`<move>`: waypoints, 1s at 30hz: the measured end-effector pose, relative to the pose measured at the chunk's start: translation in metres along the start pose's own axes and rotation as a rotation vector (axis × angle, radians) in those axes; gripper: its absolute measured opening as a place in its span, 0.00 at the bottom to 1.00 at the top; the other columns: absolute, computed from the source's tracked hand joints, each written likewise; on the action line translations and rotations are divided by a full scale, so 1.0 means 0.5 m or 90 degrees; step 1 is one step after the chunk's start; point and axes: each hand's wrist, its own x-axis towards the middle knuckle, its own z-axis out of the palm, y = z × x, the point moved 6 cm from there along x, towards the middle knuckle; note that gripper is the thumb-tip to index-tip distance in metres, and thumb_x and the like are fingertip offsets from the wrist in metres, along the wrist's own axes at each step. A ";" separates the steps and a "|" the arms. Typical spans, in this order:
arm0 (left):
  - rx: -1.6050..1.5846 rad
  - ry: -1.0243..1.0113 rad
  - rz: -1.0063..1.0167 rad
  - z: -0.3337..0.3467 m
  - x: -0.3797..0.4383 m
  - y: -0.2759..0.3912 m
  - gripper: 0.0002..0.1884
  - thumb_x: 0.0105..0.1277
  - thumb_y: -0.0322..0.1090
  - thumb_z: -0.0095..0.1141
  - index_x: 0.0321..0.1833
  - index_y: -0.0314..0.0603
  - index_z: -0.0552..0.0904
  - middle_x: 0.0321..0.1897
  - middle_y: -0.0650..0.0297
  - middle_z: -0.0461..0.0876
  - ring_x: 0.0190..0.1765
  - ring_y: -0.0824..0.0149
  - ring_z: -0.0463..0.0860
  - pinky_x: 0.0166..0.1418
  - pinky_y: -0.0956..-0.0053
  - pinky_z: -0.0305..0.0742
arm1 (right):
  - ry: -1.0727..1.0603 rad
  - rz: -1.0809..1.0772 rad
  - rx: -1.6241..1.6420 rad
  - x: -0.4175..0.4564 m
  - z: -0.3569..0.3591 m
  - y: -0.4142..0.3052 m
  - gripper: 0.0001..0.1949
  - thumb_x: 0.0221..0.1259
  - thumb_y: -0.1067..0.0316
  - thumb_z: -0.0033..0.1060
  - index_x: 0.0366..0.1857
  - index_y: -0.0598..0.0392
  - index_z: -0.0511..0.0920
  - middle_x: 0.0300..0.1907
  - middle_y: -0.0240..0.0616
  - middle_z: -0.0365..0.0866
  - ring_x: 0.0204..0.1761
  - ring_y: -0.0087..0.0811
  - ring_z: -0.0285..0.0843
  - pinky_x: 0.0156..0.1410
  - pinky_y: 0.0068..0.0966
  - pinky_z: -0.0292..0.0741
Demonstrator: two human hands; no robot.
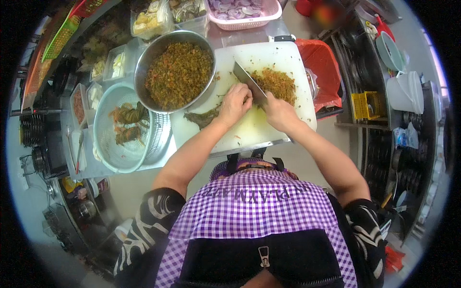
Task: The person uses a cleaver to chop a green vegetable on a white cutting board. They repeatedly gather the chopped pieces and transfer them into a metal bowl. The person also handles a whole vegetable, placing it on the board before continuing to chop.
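My right hand (279,111) grips a cleaver (250,83), its broad blade slanting across a white cutting board (201,138). Curled fingers of my left hand (236,102) press down close beside the blade, on a bunch of dark green pickled-looking leaves (202,118) that trails out to the left. What lies directly beneath those fingers is hidden. To the right of the blade spreads a heap of finely chopped orange-brown vegetable (279,86). A steel bowl (139,77) at the board's left holds much more of a similar chopped mix (178,75).
A pale green colander (99,144) with two leafy bundles (130,111) stands left. Behind are a pink basket (245,24) of sliced onions and clear tubs (151,30). A black-handled knife (282,38) lies beyond the board. A red-lined bin (322,72) stands right, before shelving (363,108).
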 end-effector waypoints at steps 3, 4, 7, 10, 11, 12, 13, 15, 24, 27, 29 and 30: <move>0.004 -0.030 -0.014 -0.004 0.010 -0.006 0.10 0.54 0.26 0.66 0.38 0.38 0.79 0.45 0.56 0.79 0.50 0.51 0.79 0.54 0.60 0.76 | 0.058 -0.026 0.015 0.030 0.027 -0.002 0.11 0.67 0.66 0.46 0.47 0.59 0.68 0.33 0.58 0.83 0.39 0.59 0.83 0.46 0.53 0.77; 0.007 -0.041 -0.014 -0.008 0.010 -0.005 0.10 0.54 0.26 0.66 0.38 0.38 0.79 0.45 0.56 0.79 0.50 0.51 0.79 0.55 0.60 0.76 | 0.071 -0.036 0.024 0.029 0.020 -0.003 0.11 0.66 0.66 0.46 0.47 0.59 0.67 0.33 0.58 0.83 0.39 0.60 0.83 0.46 0.53 0.77; 0.021 -0.017 0.008 -0.034 0.007 0.018 0.11 0.55 0.26 0.66 0.40 0.38 0.79 0.46 0.56 0.79 0.51 0.51 0.79 0.55 0.61 0.76 | 0.076 -0.044 0.032 0.029 0.012 -0.007 0.10 0.66 0.67 0.47 0.45 0.60 0.67 0.32 0.59 0.83 0.38 0.61 0.83 0.46 0.54 0.77; 0.036 0.020 0.027 -0.045 0.005 0.029 0.11 0.56 0.26 0.66 0.40 0.38 0.79 0.46 0.56 0.79 0.52 0.51 0.78 0.55 0.61 0.76 | 0.083 -0.049 0.028 0.033 0.017 -0.007 0.10 0.66 0.67 0.47 0.44 0.60 0.66 0.31 0.60 0.83 0.37 0.62 0.82 0.45 0.55 0.76; 0.043 0.007 0.026 -0.035 0.000 0.011 0.10 0.56 0.26 0.66 0.39 0.38 0.79 0.46 0.56 0.79 0.51 0.51 0.78 0.55 0.61 0.76 | 0.089 -0.052 0.026 0.033 0.018 -0.007 0.10 0.66 0.67 0.47 0.44 0.60 0.66 0.30 0.60 0.82 0.37 0.62 0.82 0.45 0.55 0.76; 0.049 -0.004 0.025 -0.028 0.001 0.005 0.10 0.56 0.26 0.66 0.39 0.38 0.79 0.46 0.56 0.79 0.51 0.51 0.78 0.55 0.60 0.76 | 0.090 -0.060 0.025 0.030 0.013 -0.007 0.10 0.66 0.67 0.46 0.44 0.60 0.66 0.30 0.60 0.82 0.36 0.62 0.82 0.45 0.56 0.76; 0.047 -0.002 0.029 -0.023 -0.004 0.002 0.10 0.55 0.26 0.65 0.38 0.38 0.79 0.45 0.57 0.79 0.51 0.51 0.78 0.54 0.60 0.76 | 0.091 -0.068 0.023 0.025 0.004 -0.006 0.10 0.66 0.67 0.46 0.44 0.60 0.65 0.30 0.60 0.82 0.36 0.63 0.82 0.44 0.56 0.75; 0.045 0.001 0.035 -0.018 -0.008 -0.003 0.09 0.54 0.26 0.64 0.37 0.38 0.79 0.45 0.57 0.80 0.50 0.52 0.78 0.54 0.59 0.76 | 0.066 -0.074 0.008 0.009 -0.024 -0.008 0.09 0.66 0.67 0.45 0.44 0.61 0.65 0.30 0.60 0.82 0.35 0.63 0.81 0.44 0.56 0.75; 0.024 -0.009 0.022 -0.014 -0.001 0.003 0.08 0.55 0.24 0.64 0.37 0.38 0.79 0.44 0.56 0.80 0.50 0.50 0.79 0.53 0.60 0.76 | 0.053 -0.034 -0.002 0.027 0.021 -0.006 0.10 0.64 0.70 0.43 0.46 0.61 0.66 0.32 0.58 0.83 0.39 0.60 0.83 0.45 0.54 0.76; 0.032 -0.002 0.008 -0.021 -0.008 -0.006 0.08 0.55 0.24 0.63 0.36 0.38 0.79 0.44 0.56 0.80 0.50 0.50 0.80 0.53 0.60 0.77 | 0.051 -0.055 0.008 0.030 -0.011 -0.004 0.09 0.64 0.70 0.44 0.45 0.60 0.66 0.32 0.59 0.83 0.38 0.61 0.82 0.45 0.55 0.76; 0.029 0.002 0.000 -0.026 -0.012 -0.006 0.08 0.54 0.24 0.64 0.36 0.38 0.79 0.44 0.56 0.80 0.50 0.50 0.80 0.54 0.60 0.77 | -0.010 -0.046 -0.005 -0.011 -0.047 -0.023 0.09 0.64 0.69 0.44 0.45 0.60 0.66 0.32 0.59 0.83 0.38 0.61 0.82 0.45 0.55 0.76; 0.025 0.002 0.000 -0.026 -0.008 -0.006 0.08 0.54 0.24 0.64 0.36 0.38 0.80 0.45 0.56 0.80 0.50 0.50 0.80 0.54 0.60 0.77 | -0.017 -0.068 -0.010 -0.037 -0.058 -0.026 0.10 0.64 0.69 0.44 0.45 0.61 0.67 0.32 0.59 0.83 0.38 0.62 0.82 0.45 0.55 0.76</move>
